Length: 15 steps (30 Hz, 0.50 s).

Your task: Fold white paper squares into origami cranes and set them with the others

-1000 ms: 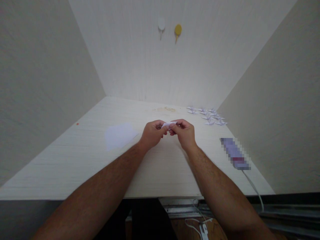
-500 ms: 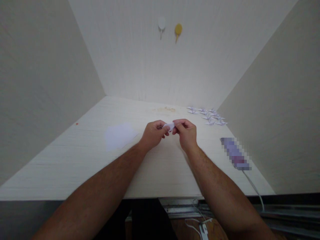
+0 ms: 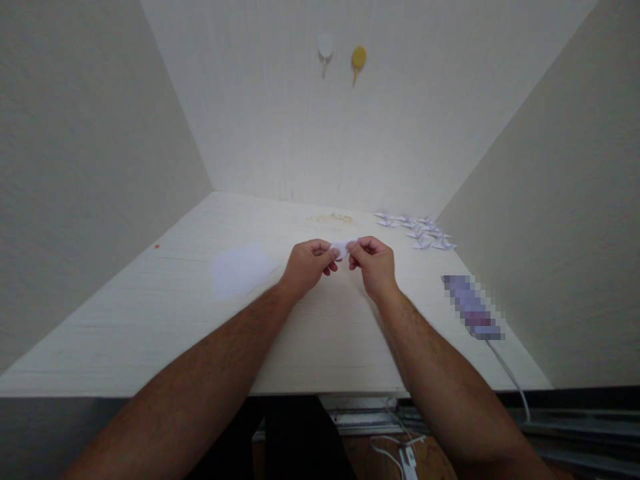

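Above the middle of a pale wooden table [image 3: 150,333], my left hand [image 3: 306,265] and my right hand [image 3: 374,265] pinch a small folded piece of white paper [image 3: 342,248] between their fingertips. Both hands are closed on it, one at each end. Most of the paper is hidden by the fingers. A flat white sheet of paper [image 3: 240,269] lies on the table just left of my left hand.
Several small folded paper figures [image 3: 417,231] lie at the back right of the table. A blurred oblong object [image 3: 473,307] with a white cable [image 3: 510,377] lies near the right edge. Walls close in on three sides; two round hooks [image 3: 341,53] hang on the back wall.
The hands have drawn slightly apart and the folded paper between them looks smaller and more covered by the fingers. The arms have hardly moved.
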Each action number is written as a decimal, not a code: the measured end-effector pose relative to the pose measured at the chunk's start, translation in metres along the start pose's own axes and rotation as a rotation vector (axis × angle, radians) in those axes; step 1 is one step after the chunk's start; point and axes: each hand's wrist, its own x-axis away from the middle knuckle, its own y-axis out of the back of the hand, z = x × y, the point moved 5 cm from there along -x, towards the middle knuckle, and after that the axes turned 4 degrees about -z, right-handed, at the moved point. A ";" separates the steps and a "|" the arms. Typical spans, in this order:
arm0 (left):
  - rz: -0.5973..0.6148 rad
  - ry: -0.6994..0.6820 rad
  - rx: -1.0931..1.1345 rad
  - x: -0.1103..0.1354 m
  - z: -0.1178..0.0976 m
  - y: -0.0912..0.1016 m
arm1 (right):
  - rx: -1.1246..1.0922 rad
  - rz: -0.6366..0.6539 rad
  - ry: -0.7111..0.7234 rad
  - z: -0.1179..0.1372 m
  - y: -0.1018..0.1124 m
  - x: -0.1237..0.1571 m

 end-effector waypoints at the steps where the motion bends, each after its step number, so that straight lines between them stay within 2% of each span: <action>1: 0.005 0.009 -0.006 0.000 0.000 0.000 | 0.005 -0.001 -0.004 0.000 0.001 0.000; 6: 0.018 -0.001 0.019 0.001 -0.002 0.000 | 0.103 0.079 -0.025 0.001 -0.002 0.001; 15: -0.020 -0.074 0.016 -0.001 -0.002 0.003 | 0.207 0.112 -0.022 0.003 -0.006 0.003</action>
